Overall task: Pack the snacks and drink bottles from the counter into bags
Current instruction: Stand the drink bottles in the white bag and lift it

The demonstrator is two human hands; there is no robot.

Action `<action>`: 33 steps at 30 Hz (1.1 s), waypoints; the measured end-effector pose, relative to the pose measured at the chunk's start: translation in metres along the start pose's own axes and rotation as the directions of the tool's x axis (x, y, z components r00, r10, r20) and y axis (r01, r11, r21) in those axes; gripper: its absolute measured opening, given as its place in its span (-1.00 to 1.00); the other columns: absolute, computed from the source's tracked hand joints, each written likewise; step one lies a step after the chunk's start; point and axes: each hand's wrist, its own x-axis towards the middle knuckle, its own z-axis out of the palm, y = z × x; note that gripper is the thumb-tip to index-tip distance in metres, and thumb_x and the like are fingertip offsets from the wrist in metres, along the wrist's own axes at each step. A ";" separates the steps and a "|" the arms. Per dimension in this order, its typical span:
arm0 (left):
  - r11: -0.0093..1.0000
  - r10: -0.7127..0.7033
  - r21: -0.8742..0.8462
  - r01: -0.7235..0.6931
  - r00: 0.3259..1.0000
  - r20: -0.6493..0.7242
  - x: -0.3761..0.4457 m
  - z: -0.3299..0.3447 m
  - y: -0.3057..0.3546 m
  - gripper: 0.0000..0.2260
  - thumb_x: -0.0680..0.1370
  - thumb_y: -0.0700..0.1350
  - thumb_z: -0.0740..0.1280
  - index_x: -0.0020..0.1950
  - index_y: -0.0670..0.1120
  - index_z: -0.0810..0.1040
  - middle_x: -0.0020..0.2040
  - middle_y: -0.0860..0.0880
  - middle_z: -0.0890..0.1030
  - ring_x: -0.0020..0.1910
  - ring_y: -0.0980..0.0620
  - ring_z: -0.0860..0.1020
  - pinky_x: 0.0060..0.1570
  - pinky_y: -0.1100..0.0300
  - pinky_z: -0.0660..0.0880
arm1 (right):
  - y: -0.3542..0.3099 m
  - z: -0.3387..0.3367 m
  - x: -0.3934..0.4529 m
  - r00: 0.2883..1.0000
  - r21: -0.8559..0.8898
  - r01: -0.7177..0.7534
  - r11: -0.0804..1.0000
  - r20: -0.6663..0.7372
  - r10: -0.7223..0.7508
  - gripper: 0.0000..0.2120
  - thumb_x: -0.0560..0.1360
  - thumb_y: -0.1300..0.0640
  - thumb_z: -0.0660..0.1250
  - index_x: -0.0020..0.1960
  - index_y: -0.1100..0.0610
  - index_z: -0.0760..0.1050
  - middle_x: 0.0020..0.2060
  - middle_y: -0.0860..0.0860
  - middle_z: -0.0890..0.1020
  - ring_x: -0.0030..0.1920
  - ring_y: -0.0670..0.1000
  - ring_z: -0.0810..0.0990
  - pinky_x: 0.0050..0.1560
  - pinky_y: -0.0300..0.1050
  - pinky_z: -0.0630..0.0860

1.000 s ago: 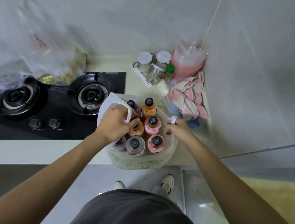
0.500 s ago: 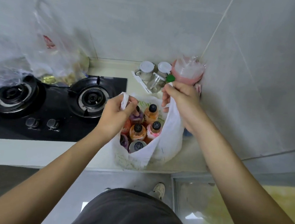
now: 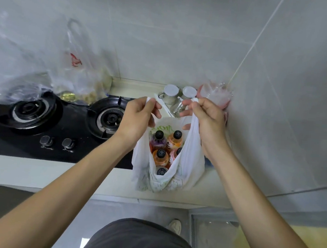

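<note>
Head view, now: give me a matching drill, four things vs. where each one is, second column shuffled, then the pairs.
Things:
1. white plastic bag
2. purple drink bottle
3. gas stove
4. white-lidded jars

Places:
A. on the counter, left of the bag
B. against the back wall, beyond the two hands
C. held up by a handle in the left hand and the right hand
D. upright inside the bag, beside an orange bottle

Pairs: 1-C, 2-D, 3-A, 4-B

White bag [image 3: 192, 162] (green print) holds orange and purple bottles [image 3: 160, 157].
</note>
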 end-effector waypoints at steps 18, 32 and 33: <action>0.993 0.117 0.003 -0.118 0.990 0.084 0.042 0.022 0.043 -0.71 0.71 -0.12 0.18 -0.08 -0.21 0.58 -0.35 0.00 0.55 -0.43 0.03 0.46 -0.35 0.23 0.45 | -0.024 0.002 0.049 0.994 -0.026 0.108 0.994 0.010 -0.108 -0.79 0.69 0.29 0.20 0.00 0.43 0.51 0.07 0.13 0.70 -0.03 -0.02 0.65 -0.37 -0.09 0.63; 0.986 0.150 0.064 -0.155 0.986 0.080 0.102 0.033 0.064 -0.71 0.71 -0.12 0.17 -0.08 -0.21 0.59 -0.31 -0.04 0.55 -0.42 0.05 0.48 -0.32 0.26 0.47 | -0.030 0.000 0.110 0.988 -0.076 0.155 0.985 -0.016 -0.156 -0.77 0.65 0.28 0.24 -0.16 0.28 0.53 0.01 0.09 0.72 -0.03 -0.07 0.65 -0.32 -0.01 0.66; 0.987 0.145 0.066 -0.149 0.987 0.073 0.107 0.033 0.065 -0.72 0.71 -0.12 0.18 -0.08 -0.20 0.58 -0.31 -0.03 0.55 -0.43 0.05 0.48 -0.32 0.27 0.47 | -0.030 0.000 0.114 0.988 -0.076 0.150 0.986 -0.023 -0.152 -0.78 0.65 0.28 0.24 -0.15 0.31 0.53 0.01 0.10 0.71 -0.03 -0.06 0.65 -0.32 -0.01 0.66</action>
